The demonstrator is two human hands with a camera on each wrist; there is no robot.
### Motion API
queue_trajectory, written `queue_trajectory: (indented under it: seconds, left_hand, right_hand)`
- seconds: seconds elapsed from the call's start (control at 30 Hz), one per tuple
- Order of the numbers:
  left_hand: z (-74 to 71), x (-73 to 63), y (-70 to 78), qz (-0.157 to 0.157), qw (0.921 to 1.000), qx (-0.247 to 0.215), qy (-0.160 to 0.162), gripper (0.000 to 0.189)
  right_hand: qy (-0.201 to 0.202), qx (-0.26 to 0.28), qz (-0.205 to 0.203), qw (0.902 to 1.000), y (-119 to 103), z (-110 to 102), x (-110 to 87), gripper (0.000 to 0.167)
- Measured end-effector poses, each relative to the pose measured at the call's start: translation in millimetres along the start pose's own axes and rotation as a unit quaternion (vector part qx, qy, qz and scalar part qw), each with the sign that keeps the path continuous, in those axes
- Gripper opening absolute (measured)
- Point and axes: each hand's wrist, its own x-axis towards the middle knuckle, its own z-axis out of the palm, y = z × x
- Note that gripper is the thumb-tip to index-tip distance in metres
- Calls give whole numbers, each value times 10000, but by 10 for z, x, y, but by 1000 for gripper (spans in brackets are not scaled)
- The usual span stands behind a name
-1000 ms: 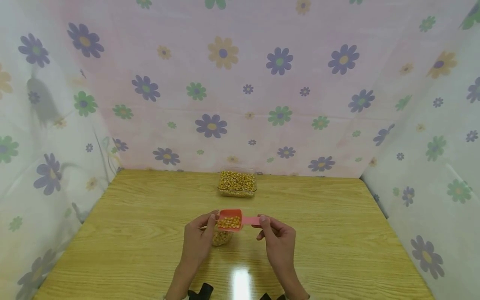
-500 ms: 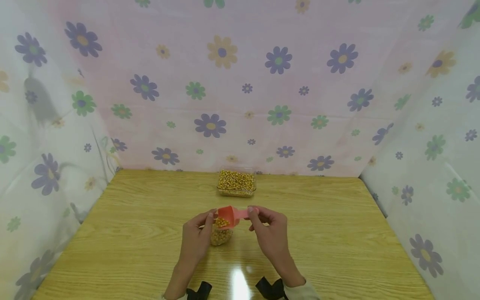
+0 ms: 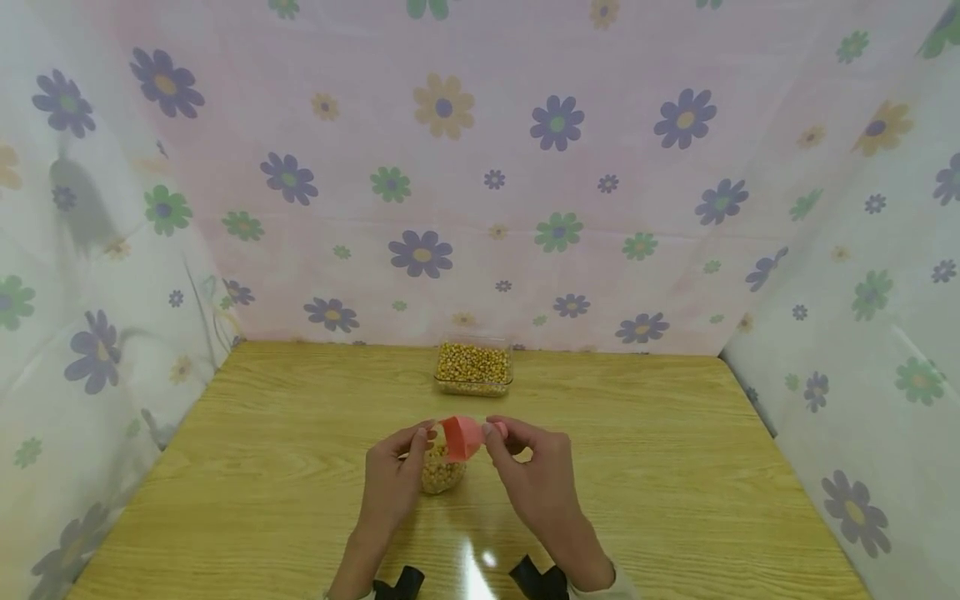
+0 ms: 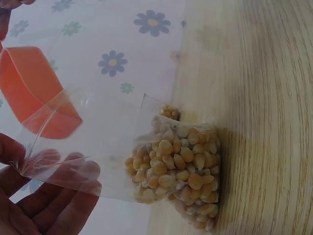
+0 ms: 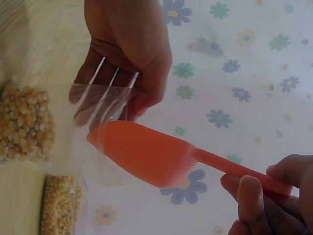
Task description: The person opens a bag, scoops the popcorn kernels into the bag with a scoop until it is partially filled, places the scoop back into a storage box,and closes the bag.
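My left hand (image 3: 393,471) pinches the top edge of a clear plastic bag (image 4: 110,142) between thumb and fingers. The bag stands on the table, its lower part full of corn kernels (image 4: 181,171). My right hand (image 3: 542,477) grips the handle of a coral-pink scoop (image 3: 468,437), thumb on top. In the right wrist view the scoop (image 5: 146,152) tips down toward the bag, with its front lip inside the bag's mouth. No kernels show in the part of the bowl that the left wrist view reveals; the rest is hidden.
A clear rectangular container (image 3: 474,388) of corn kernels stands farther back, near the flowered cloth backdrop (image 3: 480,275). The wood-grain table (image 3: 660,467) spreads to both sides, with flowered cloth (image 3: 847,350) along its left and right edges.
The right hand has moved left and turned the scoop from level to tipped toward the bag. Kernels seen in the scoop earlier are out of sight now. The left hand has barely moved.
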Motion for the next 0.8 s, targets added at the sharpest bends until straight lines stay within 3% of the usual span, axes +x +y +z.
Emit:
queue_trajectory:
  seconds: [0.17, 0.43, 0.6, 0.8]
  left_hand:
    - [3, 0, -12, 14, 10000, 57, 36, 26]
    - [-8, 6, -11, -105, 9999, 47, 31, 26]
    - [-14, 7, -6, -106, 9999, -129, -12, 27]
    - [2, 17, -2, -126, 9998, -118, -32, 28]
  right_hand:
    - [109, -16, -346, 9993, -36, -33, -7, 12]
    - [68, 95, -399, 9991, -38, -79, 21, 13]
    - [674, 526, -153, 9962, 80, -218, 99, 13]
    - [1528, 867, 250, 9841, 495, -320, 286, 16]
